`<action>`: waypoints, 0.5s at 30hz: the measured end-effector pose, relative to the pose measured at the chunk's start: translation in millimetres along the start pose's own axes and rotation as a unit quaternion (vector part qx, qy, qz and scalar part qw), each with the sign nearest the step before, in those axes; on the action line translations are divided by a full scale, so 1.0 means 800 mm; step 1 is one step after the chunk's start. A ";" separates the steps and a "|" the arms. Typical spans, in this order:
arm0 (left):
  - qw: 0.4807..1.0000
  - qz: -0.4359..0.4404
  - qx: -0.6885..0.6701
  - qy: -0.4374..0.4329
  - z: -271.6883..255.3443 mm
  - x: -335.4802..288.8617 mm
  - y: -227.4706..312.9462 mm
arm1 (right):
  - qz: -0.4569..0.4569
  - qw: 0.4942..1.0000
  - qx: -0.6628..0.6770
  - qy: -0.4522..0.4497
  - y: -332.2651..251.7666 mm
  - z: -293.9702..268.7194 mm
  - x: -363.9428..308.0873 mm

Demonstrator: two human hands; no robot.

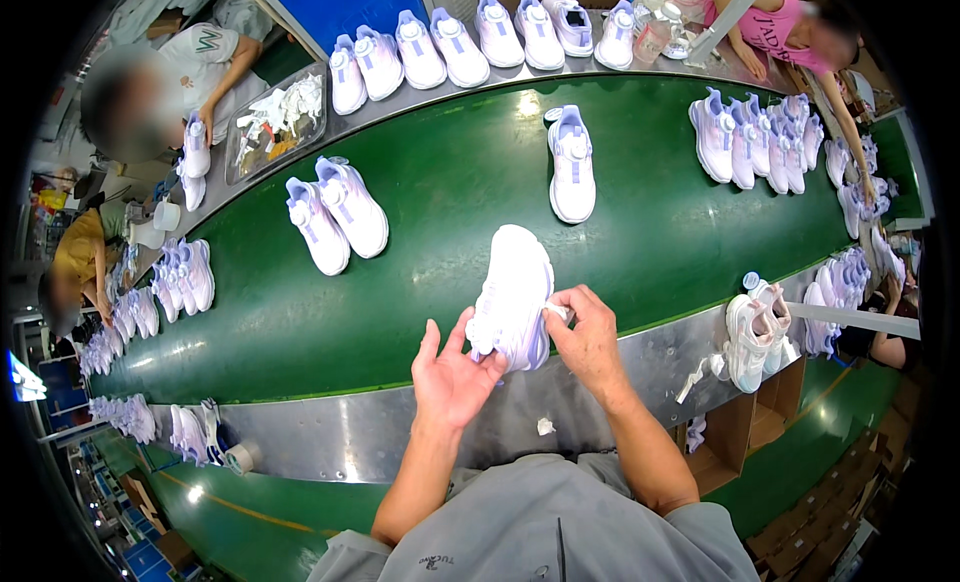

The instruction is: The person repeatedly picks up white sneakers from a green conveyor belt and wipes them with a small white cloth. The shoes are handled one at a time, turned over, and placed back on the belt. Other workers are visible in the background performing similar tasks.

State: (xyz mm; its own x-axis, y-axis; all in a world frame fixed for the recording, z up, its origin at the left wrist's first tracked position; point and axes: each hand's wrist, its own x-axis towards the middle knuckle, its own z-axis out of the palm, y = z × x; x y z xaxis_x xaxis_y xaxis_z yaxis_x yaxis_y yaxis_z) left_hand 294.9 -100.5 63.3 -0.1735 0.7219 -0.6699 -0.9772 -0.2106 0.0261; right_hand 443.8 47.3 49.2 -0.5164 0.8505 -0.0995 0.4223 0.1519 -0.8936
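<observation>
A white-and-lavender sneaker is tilted in front of me at the near edge of the green belt. My left hand holds it from below by its lower left side, palm turned up, the thumb raised and some fingertips tucked beneath. At the other side, my right hand pinches a small white wad against the sneaker's edge; whether it is cloth or paper I cannot tell. Below the sneaker, a white scrap lies on the metal ledge.
A pair of sneakers and a single one sit on the green belt. More line the far ledge. A beige pair stands on the near ledge at right. Co-workers sit across, beside a tray of scraps.
</observation>
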 end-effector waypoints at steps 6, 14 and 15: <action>1.000 0.016 -0.010 0.006 0.000 0.006 -0.001 | -0.050 0.997 -0.058 0.000 0.006 0.012 -0.023; 0.998 0.043 -0.041 0.029 0.001 0.011 -0.002 | -0.123 0.983 -0.134 -0.005 0.006 0.025 -0.053; 0.997 0.049 -0.047 0.031 0.001 0.012 -0.002 | -0.127 0.983 -0.133 -0.002 0.008 0.026 -0.056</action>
State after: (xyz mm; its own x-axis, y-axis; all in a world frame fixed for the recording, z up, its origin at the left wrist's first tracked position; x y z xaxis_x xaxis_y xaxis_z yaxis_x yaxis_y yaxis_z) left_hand 294.7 -92.7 57.1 -0.2563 0.6539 -0.7118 -0.9399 -0.3403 0.0258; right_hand 454.0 -0.6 38.7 -0.6333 0.7661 0.1099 0.4591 0.4862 -0.7435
